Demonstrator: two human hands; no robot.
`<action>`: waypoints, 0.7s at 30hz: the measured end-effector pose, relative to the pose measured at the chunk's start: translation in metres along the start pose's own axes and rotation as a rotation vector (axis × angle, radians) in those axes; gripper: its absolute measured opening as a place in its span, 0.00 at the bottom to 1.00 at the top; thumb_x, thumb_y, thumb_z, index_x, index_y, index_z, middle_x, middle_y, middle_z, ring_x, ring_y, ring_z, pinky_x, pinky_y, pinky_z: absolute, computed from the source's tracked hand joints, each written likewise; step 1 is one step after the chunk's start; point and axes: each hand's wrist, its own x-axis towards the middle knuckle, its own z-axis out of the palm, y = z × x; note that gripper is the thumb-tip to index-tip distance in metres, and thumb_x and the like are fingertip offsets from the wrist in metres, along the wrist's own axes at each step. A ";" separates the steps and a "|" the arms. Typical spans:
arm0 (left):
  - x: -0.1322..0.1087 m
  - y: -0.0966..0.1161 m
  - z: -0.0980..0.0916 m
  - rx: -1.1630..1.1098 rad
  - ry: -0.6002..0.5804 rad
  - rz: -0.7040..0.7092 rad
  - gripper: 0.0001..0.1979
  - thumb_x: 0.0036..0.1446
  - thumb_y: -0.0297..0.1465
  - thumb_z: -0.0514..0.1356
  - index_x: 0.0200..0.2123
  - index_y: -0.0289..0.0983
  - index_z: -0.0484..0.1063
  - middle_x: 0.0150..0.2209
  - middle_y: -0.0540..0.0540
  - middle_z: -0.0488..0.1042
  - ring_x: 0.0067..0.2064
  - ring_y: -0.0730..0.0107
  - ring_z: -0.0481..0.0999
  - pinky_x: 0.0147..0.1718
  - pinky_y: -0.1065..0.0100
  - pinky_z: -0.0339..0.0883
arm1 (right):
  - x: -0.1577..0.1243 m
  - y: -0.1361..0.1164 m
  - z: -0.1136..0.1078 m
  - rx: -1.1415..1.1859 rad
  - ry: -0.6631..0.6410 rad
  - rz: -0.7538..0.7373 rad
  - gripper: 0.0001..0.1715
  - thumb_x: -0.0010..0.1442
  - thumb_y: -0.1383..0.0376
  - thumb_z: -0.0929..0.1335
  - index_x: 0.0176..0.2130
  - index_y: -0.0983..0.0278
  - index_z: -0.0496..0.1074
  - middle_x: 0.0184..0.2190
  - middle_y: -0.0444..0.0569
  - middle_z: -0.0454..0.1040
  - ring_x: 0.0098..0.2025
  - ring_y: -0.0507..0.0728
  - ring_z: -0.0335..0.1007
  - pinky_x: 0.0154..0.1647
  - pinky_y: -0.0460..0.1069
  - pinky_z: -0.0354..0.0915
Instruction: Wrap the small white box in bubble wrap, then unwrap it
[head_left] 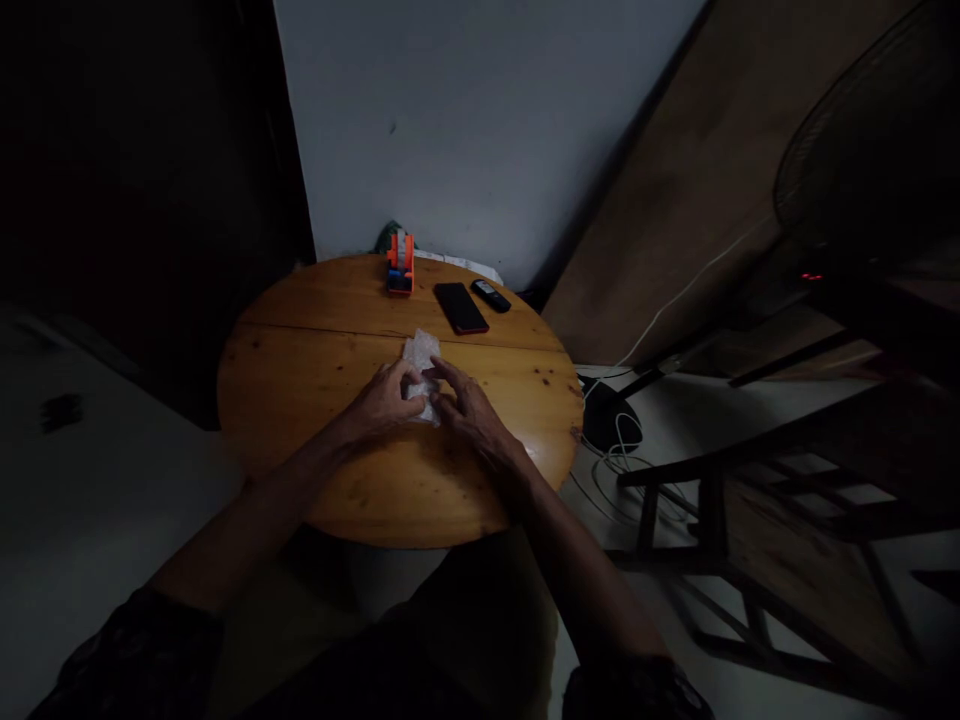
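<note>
A small piece of clear, crinkled bubble wrap [421, 348] lies on the round wooden table [300, 400], near its middle. My left hand [386, 400] is at its left side, with curled fingers and thumb closed on the edge. From the right, my right hand [469, 405] holds the opposite side between bent fingers and thumb. Between the two hands the wrap shows as a whitish strip; whether anything is inside it I cannot make out in the dim light.
Farther back stand an orange tape dispenser [400, 265], a dark smartphone [460, 308] and a small black keypad phone [490, 295]. A wall [465, 130] rises behind the table. On the right are a wooden chair [795, 560], loose white cable [619, 455] and a fan [862, 150].
</note>
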 end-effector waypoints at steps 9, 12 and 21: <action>-0.006 0.002 0.000 0.152 0.150 0.331 0.08 0.50 0.25 0.61 0.35 0.39 0.73 0.43 0.45 0.76 0.48 0.59 0.73 0.51 0.58 0.67 | 0.007 0.001 -0.002 -0.115 -0.084 -0.020 0.32 0.64 0.65 0.63 0.66 0.66 0.62 0.55 0.59 0.75 0.58 0.65 0.70 0.59 0.63 0.63; -0.005 0.002 -0.001 0.111 0.111 0.344 0.05 0.53 0.26 0.59 0.32 0.39 0.75 0.38 0.46 0.77 0.43 0.62 0.74 0.47 0.60 0.68 | 0.008 0.001 -0.003 -0.129 -0.110 -0.017 0.32 0.64 0.64 0.62 0.66 0.68 0.62 0.55 0.60 0.76 0.57 0.66 0.70 0.58 0.63 0.64; -0.008 0.010 0.005 0.170 0.183 0.256 0.04 0.56 0.29 0.62 0.29 0.39 0.76 0.37 0.45 0.77 0.43 0.61 0.73 0.47 0.59 0.68 | 0.010 0.003 -0.005 -0.163 -0.153 -0.042 0.33 0.63 0.66 0.63 0.65 0.66 0.62 0.55 0.59 0.76 0.57 0.65 0.71 0.57 0.63 0.64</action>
